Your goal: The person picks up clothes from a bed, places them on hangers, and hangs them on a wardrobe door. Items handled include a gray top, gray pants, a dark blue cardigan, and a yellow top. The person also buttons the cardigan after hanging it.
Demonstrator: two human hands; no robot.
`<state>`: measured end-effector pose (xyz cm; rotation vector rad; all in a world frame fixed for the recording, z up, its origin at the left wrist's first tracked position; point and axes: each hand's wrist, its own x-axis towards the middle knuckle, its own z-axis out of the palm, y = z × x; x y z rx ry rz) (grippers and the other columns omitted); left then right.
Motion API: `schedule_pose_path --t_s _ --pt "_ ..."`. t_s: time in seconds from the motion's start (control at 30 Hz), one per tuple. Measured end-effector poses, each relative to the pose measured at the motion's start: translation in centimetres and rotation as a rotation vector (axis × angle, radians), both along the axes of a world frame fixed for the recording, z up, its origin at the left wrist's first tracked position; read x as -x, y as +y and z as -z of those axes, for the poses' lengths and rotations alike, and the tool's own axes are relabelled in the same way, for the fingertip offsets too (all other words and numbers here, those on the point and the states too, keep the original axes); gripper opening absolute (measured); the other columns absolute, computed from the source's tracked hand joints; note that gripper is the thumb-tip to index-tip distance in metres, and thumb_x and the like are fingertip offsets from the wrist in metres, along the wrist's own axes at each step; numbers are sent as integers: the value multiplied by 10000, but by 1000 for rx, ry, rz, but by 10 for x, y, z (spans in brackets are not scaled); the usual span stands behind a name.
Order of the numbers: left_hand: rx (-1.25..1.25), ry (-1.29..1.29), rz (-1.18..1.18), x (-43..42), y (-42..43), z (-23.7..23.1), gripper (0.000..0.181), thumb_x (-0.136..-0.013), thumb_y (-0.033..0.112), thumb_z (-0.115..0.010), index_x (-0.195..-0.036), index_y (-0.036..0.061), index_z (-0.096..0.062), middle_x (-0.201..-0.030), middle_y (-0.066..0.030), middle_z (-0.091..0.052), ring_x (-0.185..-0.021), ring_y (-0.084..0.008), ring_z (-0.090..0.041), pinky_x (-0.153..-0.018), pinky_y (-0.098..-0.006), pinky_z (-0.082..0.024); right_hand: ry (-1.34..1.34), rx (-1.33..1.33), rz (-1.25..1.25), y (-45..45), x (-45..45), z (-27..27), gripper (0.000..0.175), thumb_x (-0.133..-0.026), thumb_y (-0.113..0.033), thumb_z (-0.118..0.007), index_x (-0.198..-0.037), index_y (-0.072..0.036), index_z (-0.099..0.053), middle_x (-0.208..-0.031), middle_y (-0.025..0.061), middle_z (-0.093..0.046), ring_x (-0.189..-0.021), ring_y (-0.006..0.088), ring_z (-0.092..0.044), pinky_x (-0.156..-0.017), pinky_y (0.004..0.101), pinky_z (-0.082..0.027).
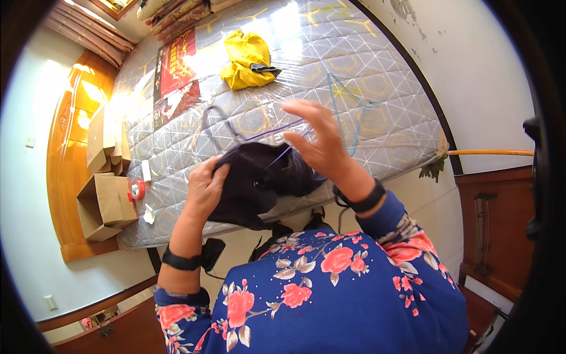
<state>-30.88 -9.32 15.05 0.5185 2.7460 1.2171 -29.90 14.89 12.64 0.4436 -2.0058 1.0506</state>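
Observation:
My left hand (205, 188) grips the edge of a dark, nearly black garment (245, 188), which hangs bunched over the near edge of the bed. Thin purple wire, apparently a clothes hanger (276, 129), runs out of the garment's opening towards my right hand (318, 139). That hand is blurred, its thumb and fingers spread apart above the right part of the garment. Whether it touches the wire is hidden. A blurred dark loop (214, 110) stands out beyond the garment's far edge.
Plastic-covered mattress (300, 93) bears a yellow garment (247, 62), a blue wire hanger (340, 110) and a red printed sheet (177, 66). Cardboard boxes (116, 199) and a red tape roll (138, 189) lie left. A wooden cabinet (495, 221) stands right; folded bedding (177, 20) lies far back.

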Motion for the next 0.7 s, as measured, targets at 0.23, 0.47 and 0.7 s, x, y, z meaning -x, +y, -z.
schedule_pose_path --t_s 0.23,0.47,0.7 --pt "-365 -226 -66 -19 -25 -34 175 -856 83 -518 -983 -28 -564 -839 17 -556 -779 -59 -466 -712 -188 -382 -509 -16 -326 -28 -40 66 345 -682 -84 -635 -1015 -83 -543 -911 91 -568 -910 262 -532 -780 346 -437" --pt "-292 -194 -11 -37 -22 -71 189 -854 116 -539 -994 -9 -561 -825 17 -543 -753 -58 -457 -687 -183 -372 -379 -180 -686 -58 -15 69 427 -621 -254 -675 -992 -79 -555 -874 105 -589 -858 251 -552 -793 343 -388" --pt "86 -6 -201 -41 -67 -70 163 -818 88 -573 -946 -11 -591 -705 -28 -598 -651 -67 -520 -602 -202 -421 -482 -602 -283 7 1 102 198 -626 -210 -680 -742 -132 -539 -808 14 -568 -874 182 -543 -929 438 -285"
